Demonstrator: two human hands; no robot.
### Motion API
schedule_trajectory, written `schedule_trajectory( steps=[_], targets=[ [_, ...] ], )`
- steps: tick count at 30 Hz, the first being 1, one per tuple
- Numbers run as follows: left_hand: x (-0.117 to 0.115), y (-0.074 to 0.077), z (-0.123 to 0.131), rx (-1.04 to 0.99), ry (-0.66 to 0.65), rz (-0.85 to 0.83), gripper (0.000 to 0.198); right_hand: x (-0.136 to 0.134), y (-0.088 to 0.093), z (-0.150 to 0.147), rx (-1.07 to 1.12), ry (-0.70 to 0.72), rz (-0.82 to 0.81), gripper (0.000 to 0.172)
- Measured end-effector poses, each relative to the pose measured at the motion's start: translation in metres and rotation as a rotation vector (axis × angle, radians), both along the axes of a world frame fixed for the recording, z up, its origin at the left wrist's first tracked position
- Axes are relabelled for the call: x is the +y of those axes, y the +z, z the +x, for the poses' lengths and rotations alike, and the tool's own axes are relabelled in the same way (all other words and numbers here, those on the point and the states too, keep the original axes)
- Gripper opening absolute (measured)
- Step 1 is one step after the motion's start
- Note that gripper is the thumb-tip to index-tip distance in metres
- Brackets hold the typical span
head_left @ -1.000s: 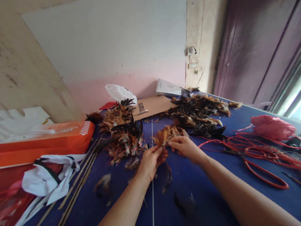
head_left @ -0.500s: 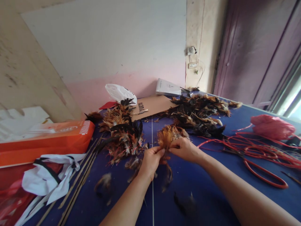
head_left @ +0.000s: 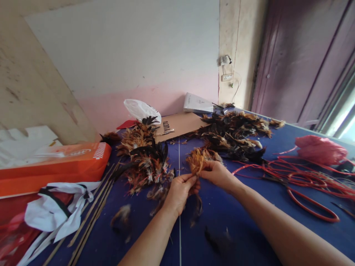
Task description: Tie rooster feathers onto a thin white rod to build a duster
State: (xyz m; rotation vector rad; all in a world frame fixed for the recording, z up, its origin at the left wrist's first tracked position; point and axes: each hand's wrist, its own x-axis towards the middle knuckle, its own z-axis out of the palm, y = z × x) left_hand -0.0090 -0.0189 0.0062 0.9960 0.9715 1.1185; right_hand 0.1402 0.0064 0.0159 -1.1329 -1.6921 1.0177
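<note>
Between my hands a bunch of golden-brown feathers (head_left: 195, 159) stands up with its tips pointing away from me. My left hand (head_left: 181, 190) pinches the base of the bunch between thumb and fingers. My right hand (head_left: 215, 174) closes on the same bunch from the right, its fingertips touching the left thumb. Behind the right hand lies a small heap of brown feathers (head_left: 213, 156). Tied feather bundles (head_left: 151, 168) are piled to the left of my hands. Loose feathers (head_left: 196, 212) lie on the blue table just below them.
Dark feathers (head_left: 235, 129) are heaped at the back right. Red twine (head_left: 299, 173), a pink roll (head_left: 320, 149) and red-handled scissors (head_left: 313, 207) lie right. Cardboard (head_left: 180, 125) is at the back. Thin sticks (head_left: 94, 218), a white cloth (head_left: 52, 214) and an orange bag (head_left: 55, 170) lie left.
My hands have drawn together at the base of the feather bunch. The left fingers have shifted slightly right, and the right fingers now meet the left thumb. Surroundings are unchanged.
</note>
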Motion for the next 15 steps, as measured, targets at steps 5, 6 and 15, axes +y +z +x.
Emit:
schedule_trajectory(
  steps=[5, 6, 15],
  targets=[
    [-0.0012, 0.0003, -0.0002, 0.067, -0.044, 0.020, 0.019, -0.0014, 0.0023, -0.0015, -0.067, -0.035, 0.062, 0.012],
    [-0.0011, 0.0002, -0.0004, 0.076, -0.047, 0.012, 0.018, -0.0017, 0.0025, -0.0021, -0.072, -0.015, 0.065, 0.012],
    [0.0079, -0.0004, -0.0089, -0.423, 0.055, -0.283, 0.007, -0.0073, 0.0077, -0.0046, -0.145, -0.347, 0.508, 0.017]
  ],
)
